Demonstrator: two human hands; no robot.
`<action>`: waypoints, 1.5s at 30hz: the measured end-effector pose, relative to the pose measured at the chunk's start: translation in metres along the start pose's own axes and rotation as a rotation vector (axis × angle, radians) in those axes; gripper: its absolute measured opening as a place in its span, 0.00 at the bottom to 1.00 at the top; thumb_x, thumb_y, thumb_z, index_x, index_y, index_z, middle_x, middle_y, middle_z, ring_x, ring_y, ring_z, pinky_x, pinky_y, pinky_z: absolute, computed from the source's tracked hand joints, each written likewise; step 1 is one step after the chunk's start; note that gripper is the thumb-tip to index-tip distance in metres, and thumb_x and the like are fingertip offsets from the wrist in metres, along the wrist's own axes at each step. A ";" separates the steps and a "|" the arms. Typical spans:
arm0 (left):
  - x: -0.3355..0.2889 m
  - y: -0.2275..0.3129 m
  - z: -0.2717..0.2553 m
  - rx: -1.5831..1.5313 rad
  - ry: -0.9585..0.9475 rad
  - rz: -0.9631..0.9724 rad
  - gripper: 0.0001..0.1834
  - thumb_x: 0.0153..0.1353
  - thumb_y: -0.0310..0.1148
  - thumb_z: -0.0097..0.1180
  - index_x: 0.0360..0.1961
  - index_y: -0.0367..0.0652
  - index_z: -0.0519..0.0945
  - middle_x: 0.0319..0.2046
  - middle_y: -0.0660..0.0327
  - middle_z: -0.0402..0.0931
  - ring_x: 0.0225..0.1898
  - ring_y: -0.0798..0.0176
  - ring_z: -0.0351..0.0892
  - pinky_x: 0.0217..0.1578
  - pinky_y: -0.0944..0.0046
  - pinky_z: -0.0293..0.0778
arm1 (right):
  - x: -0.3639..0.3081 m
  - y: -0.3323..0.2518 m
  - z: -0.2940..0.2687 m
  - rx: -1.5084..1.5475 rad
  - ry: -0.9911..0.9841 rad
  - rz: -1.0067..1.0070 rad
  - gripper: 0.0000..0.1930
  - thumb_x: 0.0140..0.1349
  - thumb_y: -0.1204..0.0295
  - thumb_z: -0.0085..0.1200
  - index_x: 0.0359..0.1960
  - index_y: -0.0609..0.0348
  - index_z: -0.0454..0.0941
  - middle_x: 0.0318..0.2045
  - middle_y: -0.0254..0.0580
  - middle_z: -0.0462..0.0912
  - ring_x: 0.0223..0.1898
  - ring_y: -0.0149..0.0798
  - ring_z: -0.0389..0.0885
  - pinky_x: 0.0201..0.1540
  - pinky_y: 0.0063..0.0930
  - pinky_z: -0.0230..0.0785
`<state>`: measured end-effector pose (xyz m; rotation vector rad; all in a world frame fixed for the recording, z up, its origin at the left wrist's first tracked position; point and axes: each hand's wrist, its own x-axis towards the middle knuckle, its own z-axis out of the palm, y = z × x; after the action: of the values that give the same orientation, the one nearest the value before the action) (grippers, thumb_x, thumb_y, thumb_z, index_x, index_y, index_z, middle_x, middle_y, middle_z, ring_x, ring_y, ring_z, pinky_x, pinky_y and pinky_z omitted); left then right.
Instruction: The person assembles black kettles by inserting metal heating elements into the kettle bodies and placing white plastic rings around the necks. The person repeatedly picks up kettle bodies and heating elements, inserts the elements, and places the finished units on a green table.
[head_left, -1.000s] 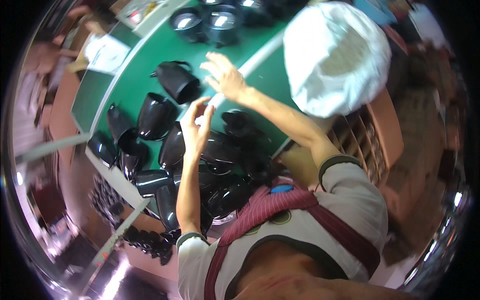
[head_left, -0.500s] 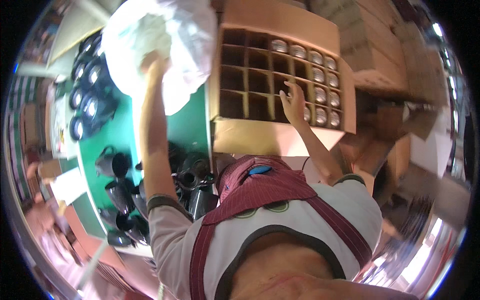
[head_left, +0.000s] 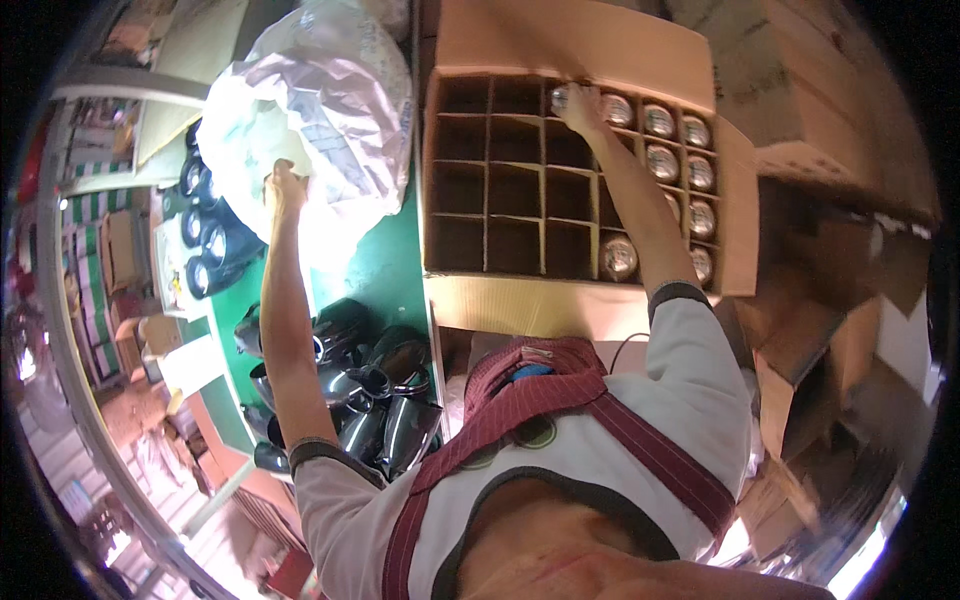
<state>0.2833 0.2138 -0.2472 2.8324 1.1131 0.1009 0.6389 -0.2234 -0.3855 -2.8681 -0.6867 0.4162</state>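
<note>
My left hand (head_left: pixel 286 186) is closed at the mouth of a large, crumpled white plastic bag (head_left: pixel 350 130), its fingers pinched on the thin plastic. Glare hides the bag's inside. My right hand (head_left: pixel 582 108) reaches into the far row of an open cardboard box (head_left: pixel 570 38) with a divider grid. Its fingers touch a round, silvery-looking piece (head_left: pixel 559 100) in one cell; their grip is too blurred to read. More such round pieces (head_left: pixel 658 121) fill cells on the right, and one (head_left: pixel 618 257) sits in the near row. The left-hand cells (head_left: pixel 460 190) hold nothing visible.
Shiny black mugs (head_left: pixel 410 425) lie on the green tabletop (head_left: pixel 385 275) beside my left forearm. Dark rounded vessels (head_left: pixel 215 245) stand left of the bag. Cardboard boxes (head_left: pixel 790 100) are piled to the right, with loose open flaps (head_left: pixel 800 330) below them.
My right hand has moved from over the box's middle to its far row. My left hand has drawn back from deep in the bag toward its mouth. The view has shifted.
</note>
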 end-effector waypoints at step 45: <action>-0.366 0.011 -0.105 -1.121 0.688 -0.232 0.33 0.76 0.52 0.33 0.70 0.39 0.64 0.69 0.48 0.61 0.72 0.46 0.56 0.71 0.51 0.48 | -0.377 -0.367 -0.053 1.799 -1.344 0.039 0.35 0.68 0.42 0.44 0.67 0.53 0.62 0.61 0.47 0.73 0.61 0.46 0.74 0.60 0.49 0.76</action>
<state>0.0128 -0.0365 -0.1516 1.6498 0.9701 1.2775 0.1789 -0.0801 -0.1681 -0.6604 -0.0649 1.7257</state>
